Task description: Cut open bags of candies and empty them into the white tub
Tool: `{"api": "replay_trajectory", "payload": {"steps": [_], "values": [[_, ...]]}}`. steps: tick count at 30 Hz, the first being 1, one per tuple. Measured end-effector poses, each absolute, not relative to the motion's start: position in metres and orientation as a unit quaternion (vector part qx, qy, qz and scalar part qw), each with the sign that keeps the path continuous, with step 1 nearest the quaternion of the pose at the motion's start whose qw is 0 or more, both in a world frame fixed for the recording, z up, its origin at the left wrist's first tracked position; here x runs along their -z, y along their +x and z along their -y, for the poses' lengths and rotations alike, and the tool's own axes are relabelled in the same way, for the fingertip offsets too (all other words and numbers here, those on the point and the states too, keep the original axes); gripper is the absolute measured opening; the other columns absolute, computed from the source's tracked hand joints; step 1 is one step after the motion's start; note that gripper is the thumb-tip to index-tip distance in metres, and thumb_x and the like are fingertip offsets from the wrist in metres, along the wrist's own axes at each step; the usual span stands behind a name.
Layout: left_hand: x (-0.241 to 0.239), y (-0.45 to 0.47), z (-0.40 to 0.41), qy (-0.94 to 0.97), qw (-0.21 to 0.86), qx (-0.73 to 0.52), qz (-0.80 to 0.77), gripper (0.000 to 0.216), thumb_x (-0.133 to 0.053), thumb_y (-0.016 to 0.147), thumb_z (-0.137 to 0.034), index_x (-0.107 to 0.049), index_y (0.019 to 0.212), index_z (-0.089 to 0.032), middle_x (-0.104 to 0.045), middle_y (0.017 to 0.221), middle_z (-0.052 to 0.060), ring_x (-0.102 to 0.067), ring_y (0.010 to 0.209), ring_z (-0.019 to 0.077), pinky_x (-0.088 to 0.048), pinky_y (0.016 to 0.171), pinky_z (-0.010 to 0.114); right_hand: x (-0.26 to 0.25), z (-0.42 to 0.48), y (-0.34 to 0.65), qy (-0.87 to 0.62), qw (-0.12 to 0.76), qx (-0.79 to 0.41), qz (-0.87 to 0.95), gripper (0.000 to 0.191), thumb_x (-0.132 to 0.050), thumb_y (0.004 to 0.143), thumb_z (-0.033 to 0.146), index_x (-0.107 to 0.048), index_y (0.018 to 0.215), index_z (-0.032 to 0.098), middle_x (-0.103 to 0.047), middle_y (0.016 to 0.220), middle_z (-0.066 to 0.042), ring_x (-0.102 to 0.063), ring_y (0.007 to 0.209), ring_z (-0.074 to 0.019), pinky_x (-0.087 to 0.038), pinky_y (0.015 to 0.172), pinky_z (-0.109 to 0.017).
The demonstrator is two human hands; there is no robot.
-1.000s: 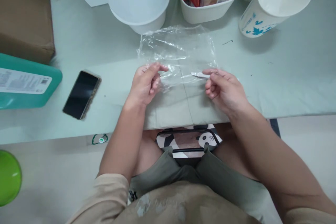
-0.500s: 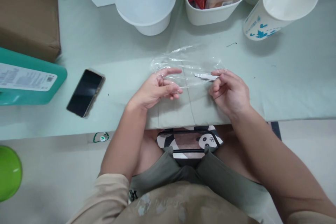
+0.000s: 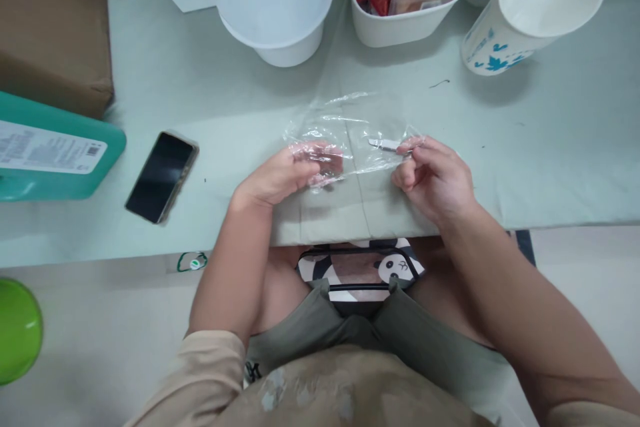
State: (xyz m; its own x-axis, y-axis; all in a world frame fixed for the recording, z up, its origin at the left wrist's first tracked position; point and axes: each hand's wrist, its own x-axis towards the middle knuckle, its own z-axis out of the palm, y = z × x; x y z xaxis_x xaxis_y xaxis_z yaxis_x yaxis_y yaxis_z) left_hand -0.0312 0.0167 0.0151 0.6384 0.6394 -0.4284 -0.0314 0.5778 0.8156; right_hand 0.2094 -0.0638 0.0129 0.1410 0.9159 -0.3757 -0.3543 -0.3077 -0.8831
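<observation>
A crumpled clear plastic bag [image 3: 357,123] stretches between my hands, just above the table. My left hand [image 3: 285,173] is at its left end, the fingers curled and seen through the film, with the thumb bent toward them and gripping the film. Between the thumb and fingers of my right hand [image 3: 435,177] is a small silver blade-like tool [image 3: 384,145], its flat tip pointing left. The film overlaps the tool and reaches the right fingertips. Whether the tip is inside or behind the film, I cannot tell.
A dark phone [image 3: 161,177] and a green jug [image 3: 60,147] lie left, near a cardboard box [image 3: 55,33]. Behind stand a white tub [image 3: 290,47], a container of red packets [image 3: 405,30] and paper cups [image 3: 487,53]. A panda-print bag [image 3: 360,270] rests on my lap.
The left fingers have curled, and film now covers them where the index finger was stretched out over it. My right hand has shifted slightly left, still holding the silver tool.
</observation>
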Motion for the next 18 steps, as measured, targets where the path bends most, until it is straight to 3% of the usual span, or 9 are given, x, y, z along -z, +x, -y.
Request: {"api": "replay_trajectory", "payload": {"steps": [1,3,6,8,9,11,13,18], "values": [[-0.015,-0.029,-0.017,0.378,0.808,-0.253,-0.375,0.048,-0.090,0.064,-0.045,-0.075,0.100,-0.017,-0.079,0.103,0.007,-0.076,0.099,0.0212,-0.063,0.079,0.030,-0.013,0.065,0.210,-0.534,0.514,-0.616,0.266,0.013,-0.068,0.076,0.034,-0.065,0.081,0.023,-0.050,0.046,0.006,-0.042,0.039,-0.0097,-0.035,0.046,-0.027],[-0.017,-0.025,-0.018,0.344,0.788,-0.320,-0.399,0.043,-0.082,0.073,-0.050,-0.074,0.101,-0.018,-0.080,0.100,0.006,-0.078,0.093,0.0188,-0.063,0.075,0.026,-0.014,0.068,0.213,-0.516,0.474,-0.658,0.274,0.018,-0.069,0.076,0.036,-0.068,0.086,0.022,-0.059,0.049,0.003,-0.051,0.043,-0.0120,-0.036,0.046,-0.025],[-0.022,-0.025,-0.019,0.344,0.753,-0.338,-0.448,0.024,-0.073,0.079,-0.030,-0.071,0.100,-0.017,-0.077,0.080,0.002,-0.075,0.066,0.0130,-0.056,0.056,0.019,-0.015,0.070,0.218,-0.465,0.411,-0.733,0.278,0.039,-0.075,0.073,0.045,-0.074,0.102,0.019,-0.079,0.088,-0.009,-0.073,0.074,-0.0201,-0.046,0.050,-0.025],[-0.025,-0.027,-0.019,0.340,0.765,-0.316,-0.447,0.023,-0.071,0.074,-0.022,-0.071,0.096,-0.016,-0.075,0.071,0.002,-0.073,0.058,0.0129,-0.053,0.050,0.018,-0.015,0.070,0.219,-0.440,0.406,-0.757,0.263,0.054,-0.079,0.070,0.054,-0.076,0.109,0.018,-0.078,0.114,-0.012,-0.075,0.096,-0.0243,-0.056,0.061,-0.029],[-0.027,-0.028,-0.018,0.339,0.777,-0.303,-0.436,0.023,-0.070,0.071,-0.021,-0.070,0.093,-0.015,-0.074,0.069,0.002,-0.072,0.056,0.0133,-0.053,0.049,0.019,-0.015,0.069,0.219,-0.437,0.410,-0.761,0.250,0.059,-0.080,0.069,0.059,-0.076,0.110,0.018,-0.077,0.118,-0.012,-0.075,0.100,-0.0248,-0.059,0.067,-0.031],[-0.029,-0.031,-0.016,0.347,0.800,-0.272,-0.407,0.023,-0.072,0.067,-0.021,-0.070,0.089,-0.015,-0.074,0.064,0.002,-0.072,0.052,0.0143,-0.052,0.046,0.019,-0.014,0.067,0.216,-0.439,0.419,-0.763,0.222,0.064,-0.080,0.069,0.067,-0.075,0.109,0.018,-0.079,0.111,-0.012,-0.076,0.097,-0.0243,-0.062,0.074,-0.034],[-0.029,-0.033,-0.015,0.368,0.813,-0.239,-0.384,0.023,-0.074,0.066,-0.022,-0.071,0.087,-0.014,-0.073,0.061,0.003,-0.072,0.050,0.0161,-0.052,0.046,0.021,-0.014,0.063,0.212,-0.447,0.418,-0.763,0.208,0.062,-0.081,0.070,0.067,-0.074,0.108,0.019,-0.080,0.097,-0.010,-0.076,0.086,-0.0223,-0.061,0.070,-0.033],[-0.023,-0.038,-0.017,0.417,0.817,-0.177,-0.358,0.042,-0.081,0.064,-0.043,-0.073,0.093,-0.014,-0.077,0.068,0.010,-0.077,0.059,0.0252,-0.057,0.050,0.028,-0.015,0.058,0.208,-0.495,0.409,-0.712,0.286,0.035,-0.084,0.073,0.039,-0.073,0.100,0.019,-0.068,0.061,0.003,-0.056,0.046,-0.0098,-0.043,0.046,-0.023]]}}
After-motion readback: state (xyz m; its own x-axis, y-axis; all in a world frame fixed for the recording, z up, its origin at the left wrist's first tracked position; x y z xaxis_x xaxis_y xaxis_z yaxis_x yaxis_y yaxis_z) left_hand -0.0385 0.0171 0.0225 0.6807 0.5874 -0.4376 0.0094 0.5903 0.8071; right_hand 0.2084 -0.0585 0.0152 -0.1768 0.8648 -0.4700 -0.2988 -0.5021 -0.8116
